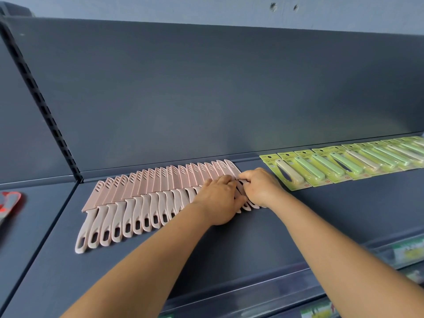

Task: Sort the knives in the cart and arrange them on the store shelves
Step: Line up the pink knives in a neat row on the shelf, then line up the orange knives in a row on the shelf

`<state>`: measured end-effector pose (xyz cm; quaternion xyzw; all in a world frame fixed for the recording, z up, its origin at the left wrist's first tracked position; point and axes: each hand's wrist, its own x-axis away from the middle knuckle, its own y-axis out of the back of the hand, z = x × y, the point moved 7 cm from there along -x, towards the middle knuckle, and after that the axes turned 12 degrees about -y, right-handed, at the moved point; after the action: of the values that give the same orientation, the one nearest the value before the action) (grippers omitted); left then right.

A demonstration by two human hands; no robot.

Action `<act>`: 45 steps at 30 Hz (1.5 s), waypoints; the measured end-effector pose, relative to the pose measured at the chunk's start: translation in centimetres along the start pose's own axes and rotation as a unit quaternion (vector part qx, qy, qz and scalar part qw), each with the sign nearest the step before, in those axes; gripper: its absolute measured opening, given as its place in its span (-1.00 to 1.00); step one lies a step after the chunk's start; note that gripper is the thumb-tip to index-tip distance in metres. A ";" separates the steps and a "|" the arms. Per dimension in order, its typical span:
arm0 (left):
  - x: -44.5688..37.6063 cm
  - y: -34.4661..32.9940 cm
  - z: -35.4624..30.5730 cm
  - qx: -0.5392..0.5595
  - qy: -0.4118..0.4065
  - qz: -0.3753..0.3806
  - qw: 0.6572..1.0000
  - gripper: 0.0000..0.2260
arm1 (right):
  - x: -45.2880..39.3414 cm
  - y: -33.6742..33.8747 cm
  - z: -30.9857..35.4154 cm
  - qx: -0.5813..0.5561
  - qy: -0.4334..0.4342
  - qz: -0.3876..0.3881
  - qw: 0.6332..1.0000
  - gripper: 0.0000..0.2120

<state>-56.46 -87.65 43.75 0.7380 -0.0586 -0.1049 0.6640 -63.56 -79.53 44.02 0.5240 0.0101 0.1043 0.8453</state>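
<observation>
1. Dark grey store shelving fills the view: the shelf [229, 239] is a flat deck with a tall back panel [206, 88] behind it and a slotted upright [41, 97] at the left.
2. On that deck lies a row of pink knives [137, 193], each in a pink sheath, overlapping like shingles. Their long axes run front to back, sheathed blades toward the back panel, looped handles toward the person.
3. At the right end of this row sits the pink knife now being placed [232, 168]; only its sheath tip shows plainly, the rest is hidden under the hands.
4. The left hand [220, 200] lies over the last few handles, fingers bent down on them; whether it grips 1 or only presses I cannot tell.
5. The right hand [259, 187] is just beside it, fingers curled and pinching at the end knife near where sheath meets handle.
6. Both hands meet at that end knife, so the right hand is nearer the free side. My judgement: the coming move is a small nudge leftward to tuck the knife parallel against its neighbour.
7. Farther right, apart from the pink row, runs a line of green carded knives [344, 161], angled on the same deck.
8. A red and grey item [10, 203] lies on the neighbouring shelf at far left.
</observation>
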 end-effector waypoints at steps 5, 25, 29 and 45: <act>0.0 0.1 0.0 0.001 0.006 0.009 1.000 -0.52 | 0.0 0.0 0.2 0.002 0.012 0.006 1.000 -0.58; 11.7 6.9 3.0 -0.061 0.105 -0.153 0.981 -0.55 | 9.3 0.4 7.7 0.065 0.220 -0.091 0.969 -0.54; 18.7 8.0 5.4 -0.064 0.159 -0.165 0.971 -0.57 | 14.0 -2.2 12.2 0.062 0.274 -0.062 0.958 -0.55; 45.2 9.6 15.5 -0.081 0.240 -0.183 0.950 -0.58 | 33.1 -14.0 30.4 0.027 0.359 0.017 0.933 -0.67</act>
<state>-15.66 -113.93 48.25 0.6834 0.2472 -0.0482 0.6852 -25.06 -106.22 48.36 0.4739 0.3066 0.2995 0.7692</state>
